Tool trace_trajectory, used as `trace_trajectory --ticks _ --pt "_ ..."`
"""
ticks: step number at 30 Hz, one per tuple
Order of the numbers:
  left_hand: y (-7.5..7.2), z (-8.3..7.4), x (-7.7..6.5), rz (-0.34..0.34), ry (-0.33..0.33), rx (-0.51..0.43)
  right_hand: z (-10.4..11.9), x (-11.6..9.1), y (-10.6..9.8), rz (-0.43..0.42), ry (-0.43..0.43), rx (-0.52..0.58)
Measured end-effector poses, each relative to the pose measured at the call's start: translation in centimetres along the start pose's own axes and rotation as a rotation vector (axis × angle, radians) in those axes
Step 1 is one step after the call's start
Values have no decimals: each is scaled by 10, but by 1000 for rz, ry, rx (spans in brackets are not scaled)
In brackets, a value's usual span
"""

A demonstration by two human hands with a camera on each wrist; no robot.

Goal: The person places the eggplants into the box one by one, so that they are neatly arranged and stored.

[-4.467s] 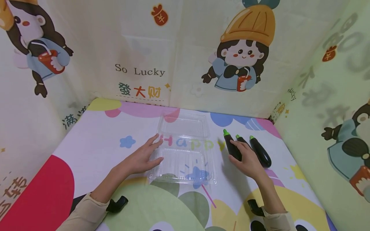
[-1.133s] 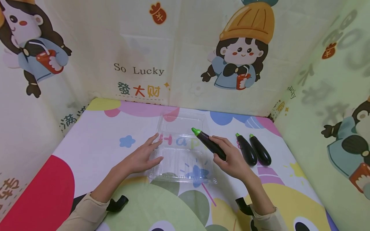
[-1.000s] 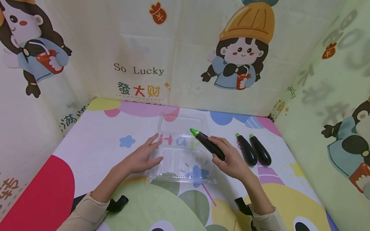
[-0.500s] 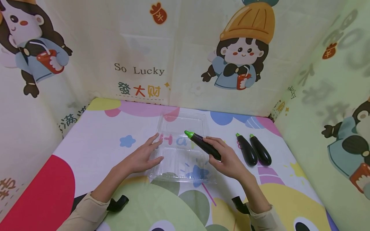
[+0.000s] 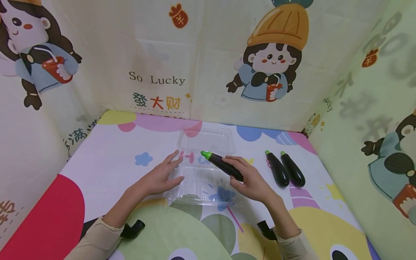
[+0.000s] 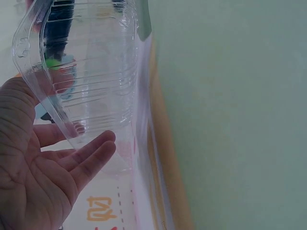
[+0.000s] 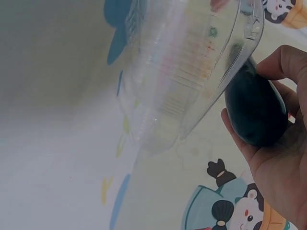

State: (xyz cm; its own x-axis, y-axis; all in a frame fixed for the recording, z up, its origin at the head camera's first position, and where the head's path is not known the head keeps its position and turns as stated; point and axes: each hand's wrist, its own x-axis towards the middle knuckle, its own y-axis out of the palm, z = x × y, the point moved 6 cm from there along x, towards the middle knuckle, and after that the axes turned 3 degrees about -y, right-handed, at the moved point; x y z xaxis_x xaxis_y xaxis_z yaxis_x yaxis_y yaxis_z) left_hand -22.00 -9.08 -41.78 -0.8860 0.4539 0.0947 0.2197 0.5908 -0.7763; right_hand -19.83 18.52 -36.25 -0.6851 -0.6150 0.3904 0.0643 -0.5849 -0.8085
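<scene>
My right hand (image 5: 251,180) holds a dark eggplant (image 5: 222,167) by its thick end, fingers on one side and thumb on the other. Its green tip points up and left, over the clear plastic clamshell box (image 5: 198,186). In the right wrist view, the eggplant's rounded end (image 7: 256,108) sits between thumb and fingers, beside the box's rim. The box lies unfolded, its lid half (image 5: 208,139) toward the back wall. My left hand (image 5: 159,177) rests at the box's left edge with spread, fairly straight fingers; the left wrist view shows its fingertips (image 6: 105,141) against the clear wall.
Two more eggplants, one nearer (image 5: 277,169) and one farther right (image 5: 293,169), lie side by side on the printed tablecloth (image 5: 113,162). A cartoon-printed cloth wall (image 5: 208,90) stands behind the table, with further cloth at both sides.
My right hand has picked up the leftmost of three eggplants and carried it left over the box, with a further slight shift left in the last second. My left hand stays put.
</scene>
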Motion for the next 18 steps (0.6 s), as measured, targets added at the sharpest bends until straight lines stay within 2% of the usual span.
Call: trace_trajectory --ticks 18 --pt "0 0 1 6 -3 12 -1 4 13 42 6 32"
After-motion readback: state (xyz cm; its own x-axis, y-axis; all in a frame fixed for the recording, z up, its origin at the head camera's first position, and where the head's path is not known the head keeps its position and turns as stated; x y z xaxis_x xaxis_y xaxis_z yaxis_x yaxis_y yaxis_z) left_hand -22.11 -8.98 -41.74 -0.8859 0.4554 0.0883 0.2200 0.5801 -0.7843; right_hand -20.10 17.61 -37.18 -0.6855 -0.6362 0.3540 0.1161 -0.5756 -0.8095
